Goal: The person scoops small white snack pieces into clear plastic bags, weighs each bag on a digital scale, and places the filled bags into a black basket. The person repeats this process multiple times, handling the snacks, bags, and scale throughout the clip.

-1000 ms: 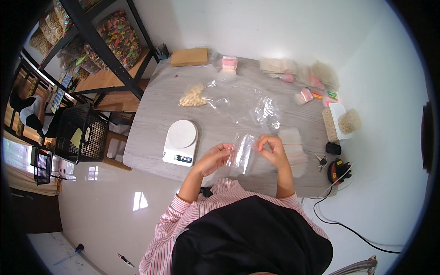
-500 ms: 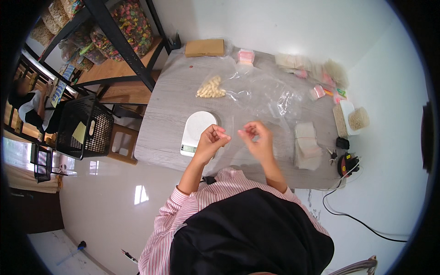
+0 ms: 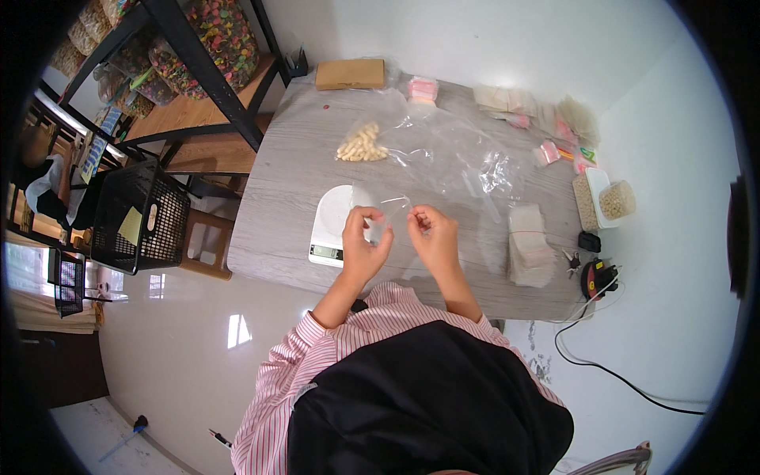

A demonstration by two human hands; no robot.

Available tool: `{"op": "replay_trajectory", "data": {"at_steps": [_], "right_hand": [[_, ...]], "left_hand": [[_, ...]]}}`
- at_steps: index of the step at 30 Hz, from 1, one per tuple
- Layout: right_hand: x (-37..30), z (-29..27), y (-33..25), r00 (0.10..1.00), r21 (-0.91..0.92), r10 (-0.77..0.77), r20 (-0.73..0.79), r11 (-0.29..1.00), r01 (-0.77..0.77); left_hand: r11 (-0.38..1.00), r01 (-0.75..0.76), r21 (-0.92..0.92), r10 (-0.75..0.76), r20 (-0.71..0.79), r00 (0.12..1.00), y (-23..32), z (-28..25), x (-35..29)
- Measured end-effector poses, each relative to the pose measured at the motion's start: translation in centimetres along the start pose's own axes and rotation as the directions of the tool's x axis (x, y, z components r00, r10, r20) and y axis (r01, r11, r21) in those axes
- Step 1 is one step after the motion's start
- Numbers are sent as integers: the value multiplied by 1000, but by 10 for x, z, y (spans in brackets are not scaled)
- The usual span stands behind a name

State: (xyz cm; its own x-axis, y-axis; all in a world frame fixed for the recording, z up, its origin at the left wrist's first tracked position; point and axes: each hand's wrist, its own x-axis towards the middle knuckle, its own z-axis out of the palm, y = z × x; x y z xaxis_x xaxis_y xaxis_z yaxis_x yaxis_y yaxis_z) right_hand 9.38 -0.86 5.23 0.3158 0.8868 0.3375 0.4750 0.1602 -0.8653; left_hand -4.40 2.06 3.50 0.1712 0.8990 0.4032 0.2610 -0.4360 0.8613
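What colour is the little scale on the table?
The scale is white, with a dark display strip at its near edge. The head view shows it, beside the left hand.

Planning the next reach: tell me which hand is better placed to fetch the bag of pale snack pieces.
Left, probably. The left hand sits over the white scale, on the same side as the bag of pale snack pieces. The right hand is farther off, pinching the small clear bag.

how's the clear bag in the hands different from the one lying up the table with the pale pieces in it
The small clear bag, pinched between the left hand and right hand, looks empty; the bag of pale pieces is filled. The first is held above the white scale; the second lies flat on the grey table. Both are transparent plastic.
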Motion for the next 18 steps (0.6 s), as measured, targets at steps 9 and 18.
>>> {"op": "replay_trajectory", "data": {"at_steps": [9, 18], "right_hand": [[-9, -31, 29, 941, 233, 165, 296, 943, -239], [-2, -56, 9, 982, -50, -147, 121, 987, 154]], "left_hand": [[934, -335, 128, 260, 403, 878, 26, 11, 11], [973, -206, 104, 150, 396, 906, 21, 24, 11]]}}
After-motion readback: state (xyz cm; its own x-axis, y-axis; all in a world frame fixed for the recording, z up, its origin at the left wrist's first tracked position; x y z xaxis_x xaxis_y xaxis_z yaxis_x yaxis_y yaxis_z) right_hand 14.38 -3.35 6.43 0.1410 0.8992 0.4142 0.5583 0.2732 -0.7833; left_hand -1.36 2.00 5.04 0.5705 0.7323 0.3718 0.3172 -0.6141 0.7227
